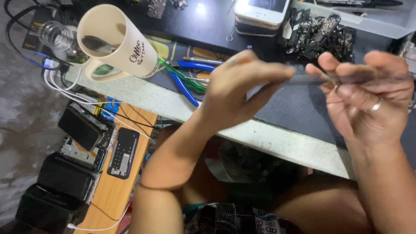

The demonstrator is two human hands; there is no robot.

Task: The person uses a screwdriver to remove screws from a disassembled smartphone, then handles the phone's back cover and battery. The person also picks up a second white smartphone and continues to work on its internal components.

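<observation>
Grey thin blurred strip (310, 79) pinched between left hand (236, 89) and right hand (368, 95) above the worktop's (260, 136) front edge

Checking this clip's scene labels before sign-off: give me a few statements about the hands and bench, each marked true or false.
1. Both hands grip one thin grey strip. True; left hand, right hand.
2. A cream mug stands at the bench's left end. True.
3. The blue-handled pliers are in the left hand. False; they lie on the bench.
4. The right hand wears no ring. False; a ring shows on one finger.
5. A white phone lies at the back. True.
</observation>
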